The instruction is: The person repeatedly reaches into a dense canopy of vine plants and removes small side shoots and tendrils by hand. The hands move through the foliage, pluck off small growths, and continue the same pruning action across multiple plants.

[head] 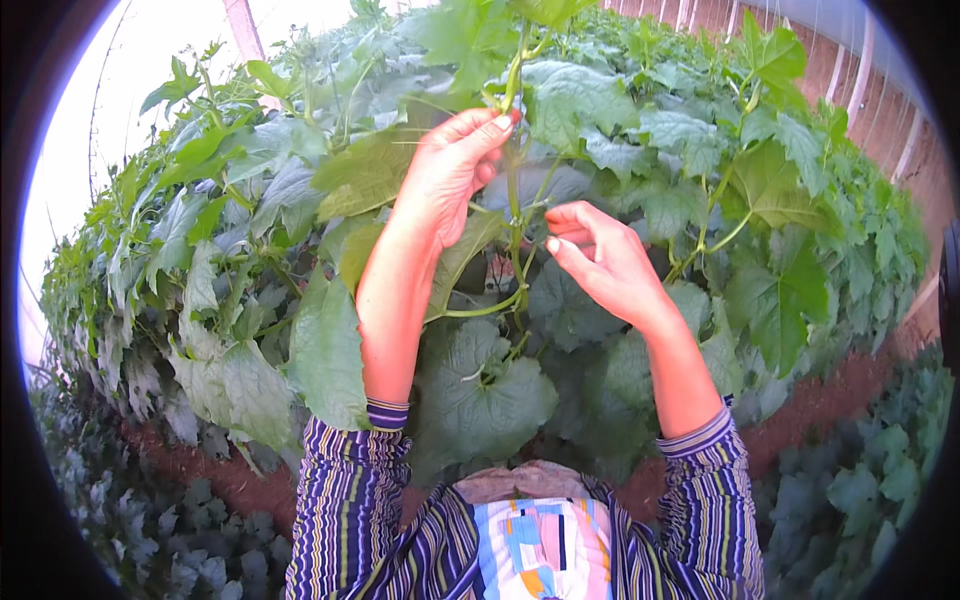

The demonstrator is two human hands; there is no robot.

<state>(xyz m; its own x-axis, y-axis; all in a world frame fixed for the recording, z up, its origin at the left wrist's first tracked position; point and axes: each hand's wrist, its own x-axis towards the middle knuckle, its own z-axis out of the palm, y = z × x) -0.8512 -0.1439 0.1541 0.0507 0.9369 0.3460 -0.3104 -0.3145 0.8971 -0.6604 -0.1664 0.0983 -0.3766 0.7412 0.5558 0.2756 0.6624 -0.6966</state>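
A green climbing vine stem (pixel 514 187), cucumber-like with broad lobed leaves, rises upright in front of me. My left hand (pixel 457 165) pinches it near the top between thumb and fingers, just below a cluster of young leaves (pixel 480 45). Right of the stem and lower down is my right hand (pixel 600 259), its fingers curled and the thumb apart from them. I see nothing in its grasp. A thin side stalk (pixel 541 202) ends close to those fingertips. Beneath the hands hangs a large dark leaf (pixel 484 397), and a curved leaf stalk (pixel 484 307) branches left off the vine.
Dense rows of the same plants fill both sides and the back. Another vine (pixel 709 217) climbs at right. Reddish soil (pixel 817 405) shows between rows. Pale posts (pixel 862 67) and hanging strings line a brown wall at the back right; a pinkish post (pixel 244 30) stands at back left.
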